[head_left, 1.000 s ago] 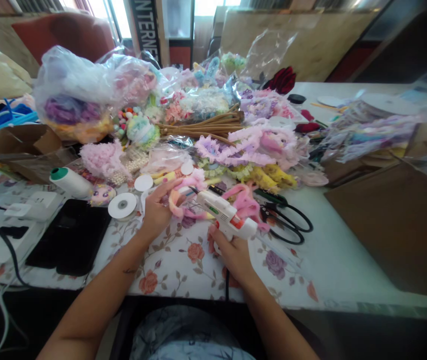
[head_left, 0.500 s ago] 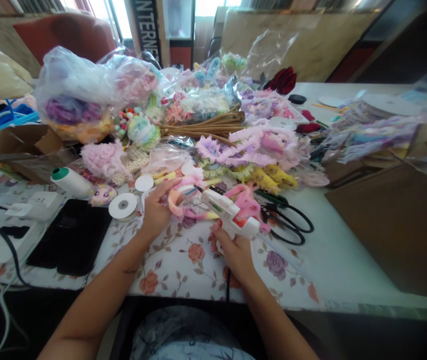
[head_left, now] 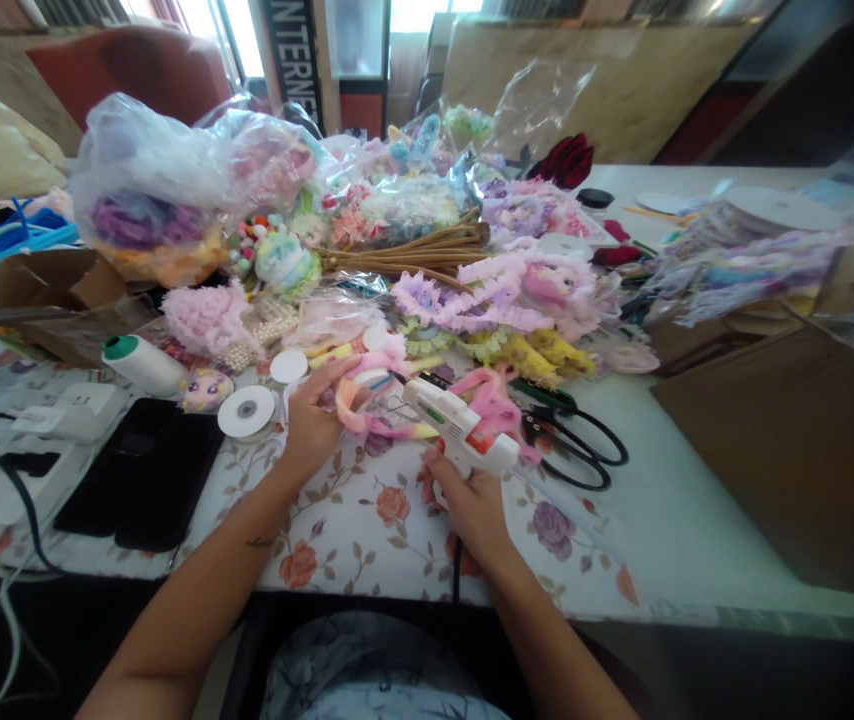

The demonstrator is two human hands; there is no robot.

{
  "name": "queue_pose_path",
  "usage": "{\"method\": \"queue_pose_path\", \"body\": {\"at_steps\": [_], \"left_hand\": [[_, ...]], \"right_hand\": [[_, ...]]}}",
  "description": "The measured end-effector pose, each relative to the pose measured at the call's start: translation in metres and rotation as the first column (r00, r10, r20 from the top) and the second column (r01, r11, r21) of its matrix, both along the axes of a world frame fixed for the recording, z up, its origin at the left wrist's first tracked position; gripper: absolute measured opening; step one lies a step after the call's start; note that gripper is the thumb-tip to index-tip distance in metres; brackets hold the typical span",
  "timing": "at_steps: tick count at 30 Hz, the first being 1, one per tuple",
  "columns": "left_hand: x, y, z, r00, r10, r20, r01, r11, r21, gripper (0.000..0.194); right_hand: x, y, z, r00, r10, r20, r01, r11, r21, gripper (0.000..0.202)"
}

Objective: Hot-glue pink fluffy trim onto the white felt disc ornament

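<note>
My left hand [head_left: 316,422] is closed on a curved pink-and-yellow fabric strip [head_left: 350,408], which loops to the right and has a white and blue part along its upper side. Wrapped round the handle of a white hot glue gun [head_left: 448,418] is my right hand [head_left: 470,500]. The dark nozzle points up and left, at or very close to the white and blue part; I cannot tell whether they touch. Behind the gun lies a bunch of pink ribbon [head_left: 491,400]. Black-handled scissors [head_left: 577,445] rest right of the gun.
On the left are a dark phone [head_left: 143,470], a white power strip [head_left: 18,490], a ribbon spool [head_left: 245,412] and a thread cone [head_left: 143,366]. Bagged trims and brown sticks [head_left: 412,252] pile up behind. A cardboard box [head_left: 779,440] stands at the right.
</note>
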State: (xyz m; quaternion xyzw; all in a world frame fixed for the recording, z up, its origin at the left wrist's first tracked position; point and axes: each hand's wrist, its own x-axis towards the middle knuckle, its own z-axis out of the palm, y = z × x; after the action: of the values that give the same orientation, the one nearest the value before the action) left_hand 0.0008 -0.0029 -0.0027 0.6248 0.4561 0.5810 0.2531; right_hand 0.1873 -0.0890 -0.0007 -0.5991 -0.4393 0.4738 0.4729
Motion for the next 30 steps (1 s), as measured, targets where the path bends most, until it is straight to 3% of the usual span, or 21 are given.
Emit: {"method": "queue_pose_path", "body": {"at_steps": [6, 23, 30], "left_hand": [[0.0003, -0.0006, 0.002, 0.999, 0.032, -0.039, -0.032, 0.999, -0.006, 0.043], [0.0006, -0.0002, 0.0016, 1.0, 0.029, 0.01, -0.029, 1.0, 0.003, 0.041], [0.0009, 0.0, 0.0019, 0.999, 0.039, 0.018, -0.038, 0.998, -0.054, 0.041]], "right_hand": [[0.0005, -0.0021, 0.0005, 0.998, 0.058, -0.02, -0.056, 0.996, 0.065, 0.03], [0.0001, -0.0019, 0.002, 1.0, 0.005, 0.006, -0.005, 1.0, 0.011, 0.033], [0.0012, -0.0016, -0.0006, 0.999, 0.009, 0.036, -0.01, 1.0, 0.028, 0.035]]}}
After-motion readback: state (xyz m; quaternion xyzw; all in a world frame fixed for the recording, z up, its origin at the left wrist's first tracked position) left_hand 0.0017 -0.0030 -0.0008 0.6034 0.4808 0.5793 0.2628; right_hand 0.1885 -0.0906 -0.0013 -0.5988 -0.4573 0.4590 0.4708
